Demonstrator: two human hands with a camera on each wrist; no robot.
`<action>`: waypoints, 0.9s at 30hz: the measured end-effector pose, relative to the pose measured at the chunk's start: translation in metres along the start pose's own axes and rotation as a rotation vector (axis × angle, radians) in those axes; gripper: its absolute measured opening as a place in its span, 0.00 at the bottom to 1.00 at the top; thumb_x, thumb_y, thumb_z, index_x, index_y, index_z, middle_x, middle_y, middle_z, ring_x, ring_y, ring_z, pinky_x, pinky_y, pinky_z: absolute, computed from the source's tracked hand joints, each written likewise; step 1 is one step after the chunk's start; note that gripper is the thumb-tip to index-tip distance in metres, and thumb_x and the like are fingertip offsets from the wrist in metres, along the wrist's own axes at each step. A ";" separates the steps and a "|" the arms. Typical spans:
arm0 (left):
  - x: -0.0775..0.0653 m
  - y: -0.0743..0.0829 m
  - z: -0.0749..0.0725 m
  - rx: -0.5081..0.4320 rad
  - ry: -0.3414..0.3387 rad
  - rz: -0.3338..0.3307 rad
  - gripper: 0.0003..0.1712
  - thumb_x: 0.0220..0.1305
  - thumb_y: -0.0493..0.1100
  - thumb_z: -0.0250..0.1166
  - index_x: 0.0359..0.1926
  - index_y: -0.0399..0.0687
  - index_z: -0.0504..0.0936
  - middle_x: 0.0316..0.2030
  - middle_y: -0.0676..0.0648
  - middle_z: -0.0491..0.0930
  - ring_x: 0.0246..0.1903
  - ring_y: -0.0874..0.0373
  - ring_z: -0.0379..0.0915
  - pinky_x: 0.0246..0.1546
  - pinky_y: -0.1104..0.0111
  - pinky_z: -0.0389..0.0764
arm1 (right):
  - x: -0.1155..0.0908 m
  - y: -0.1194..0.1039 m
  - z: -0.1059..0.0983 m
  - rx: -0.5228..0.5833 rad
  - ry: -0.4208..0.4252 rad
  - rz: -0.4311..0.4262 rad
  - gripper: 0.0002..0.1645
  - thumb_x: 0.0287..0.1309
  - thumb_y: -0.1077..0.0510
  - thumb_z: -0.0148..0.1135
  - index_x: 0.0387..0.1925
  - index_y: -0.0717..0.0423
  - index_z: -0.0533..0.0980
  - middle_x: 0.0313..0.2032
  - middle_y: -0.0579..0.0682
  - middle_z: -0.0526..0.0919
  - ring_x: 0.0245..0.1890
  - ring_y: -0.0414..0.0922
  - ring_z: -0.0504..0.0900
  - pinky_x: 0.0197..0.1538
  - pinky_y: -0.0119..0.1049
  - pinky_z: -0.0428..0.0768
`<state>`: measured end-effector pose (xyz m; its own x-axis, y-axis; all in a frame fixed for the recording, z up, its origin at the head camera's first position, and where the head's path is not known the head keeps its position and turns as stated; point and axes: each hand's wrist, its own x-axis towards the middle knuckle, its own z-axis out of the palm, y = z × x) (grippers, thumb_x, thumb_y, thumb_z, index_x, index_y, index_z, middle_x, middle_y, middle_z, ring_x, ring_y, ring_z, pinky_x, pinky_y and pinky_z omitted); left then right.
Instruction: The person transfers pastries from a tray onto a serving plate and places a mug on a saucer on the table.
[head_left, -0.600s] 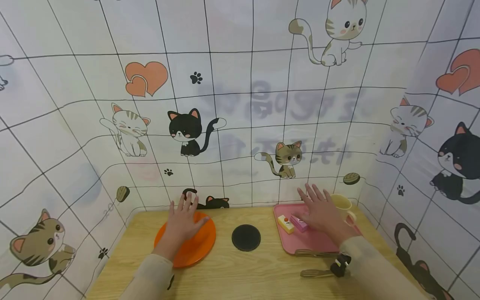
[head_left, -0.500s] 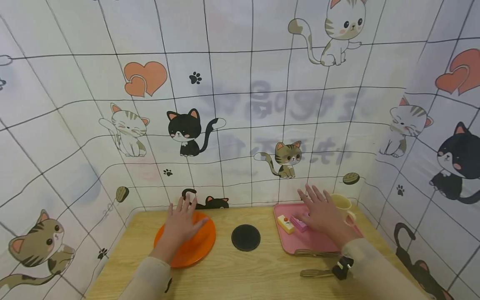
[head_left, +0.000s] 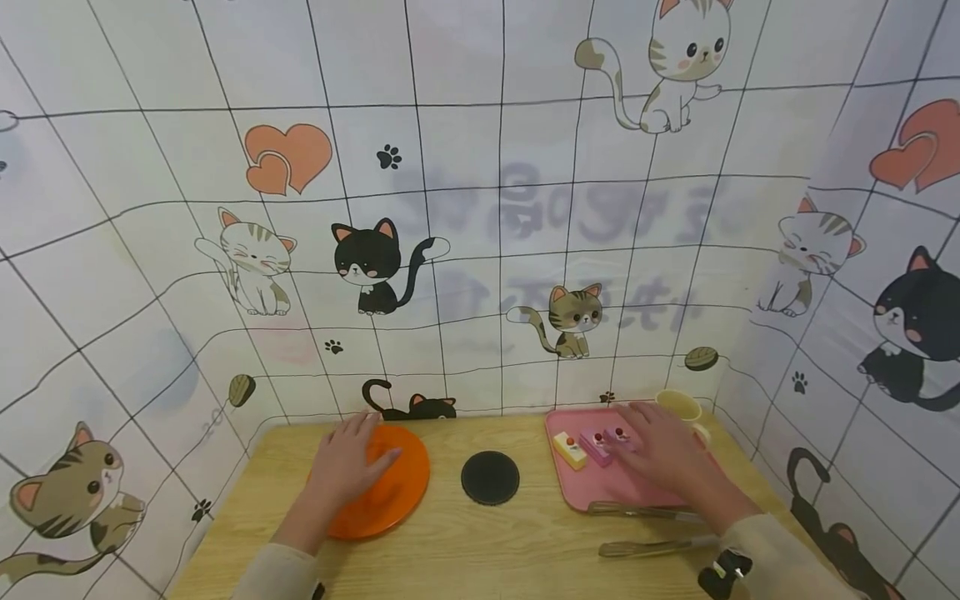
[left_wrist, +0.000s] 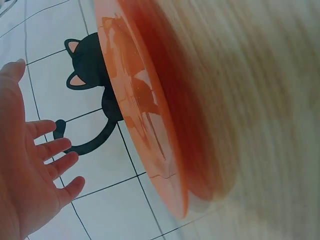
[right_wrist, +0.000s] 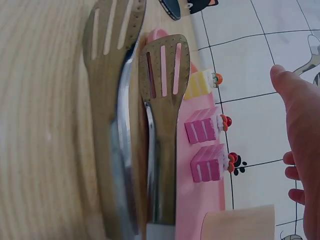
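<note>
Tbl (head_left: 525, 557), plate (head_left: 393, 493) ptly behind L hand (head_left: 347, 462)

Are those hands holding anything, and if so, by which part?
Nothing is held: the left hand hovers above the orange plate, the right hand above the pink tray.

So on the table (head_left: 487, 558), the plate (head_left: 397, 492) is on the left, the disc (head_left: 490, 477) sits in the middle, well apart from both neighbours, and the tray (head_left: 592, 490) is on the right. Three cake slices (head_left: 597, 448) are lined up left to right on the tray. Cup (head_left: 678, 404) is by its far right corner, can't tell if it's actually on it. One pair of tongs (head_left: 637, 509) lies along the tray's near edge, second tongs (head_left: 645, 547) nearer still. Left hand (head_left: 347, 462) is above the plate's left side, right hand (head_left: 663, 446) above the tray. Wall (head_left: 480, 250) is right behind the table.
</note>
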<state>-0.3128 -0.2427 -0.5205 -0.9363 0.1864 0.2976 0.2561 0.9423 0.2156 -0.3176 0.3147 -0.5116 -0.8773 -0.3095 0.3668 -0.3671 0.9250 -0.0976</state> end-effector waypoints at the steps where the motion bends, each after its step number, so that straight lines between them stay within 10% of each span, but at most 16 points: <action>1: -0.002 -0.001 -0.001 -0.024 0.002 -0.007 0.47 0.77 0.67 0.67 0.81 0.41 0.70 0.79 0.32 0.68 0.77 0.30 0.64 0.74 0.28 0.64 | -0.003 0.001 -0.001 0.000 -0.004 0.006 0.46 0.71 0.35 0.72 0.78 0.57 0.74 0.72 0.65 0.78 0.73 0.70 0.73 0.74 0.72 0.69; 7: -0.013 -0.010 -0.004 -0.119 0.003 -0.027 0.47 0.77 0.69 0.66 0.82 0.44 0.70 0.79 0.32 0.68 0.76 0.28 0.65 0.70 0.23 0.65 | -0.022 0.005 -0.005 0.050 0.000 0.043 0.46 0.70 0.34 0.73 0.78 0.54 0.75 0.73 0.63 0.77 0.74 0.70 0.72 0.72 0.77 0.68; 22: -0.044 -0.047 -0.006 -0.272 -0.087 0.031 0.57 0.65 0.70 0.78 0.82 0.42 0.70 0.81 0.33 0.66 0.77 0.27 0.64 0.72 0.29 0.68 | -0.077 0.021 -0.003 0.180 0.186 -0.185 0.33 0.53 0.49 0.88 0.60 0.46 0.85 0.54 0.44 0.88 0.55 0.55 0.85 0.71 0.60 0.74; 27: -0.052 -0.056 -0.006 -0.279 -0.083 0.033 0.57 0.62 0.70 0.79 0.80 0.42 0.72 0.79 0.33 0.68 0.76 0.26 0.65 0.71 0.28 0.69 | -0.090 0.027 -0.004 0.212 0.155 -0.159 0.37 0.49 0.44 0.90 0.60 0.41 0.83 0.57 0.41 0.85 0.57 0.49 0.82 0.54 0.57 0.85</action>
<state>-0.2768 -0.3067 -0.5420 -0.9400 0.2481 0.2342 0.3318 0.8249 0.4577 -0.2472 0.3688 -0.5441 -0.7524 -0.3940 0.5279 -0.5664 0.7961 -0.2130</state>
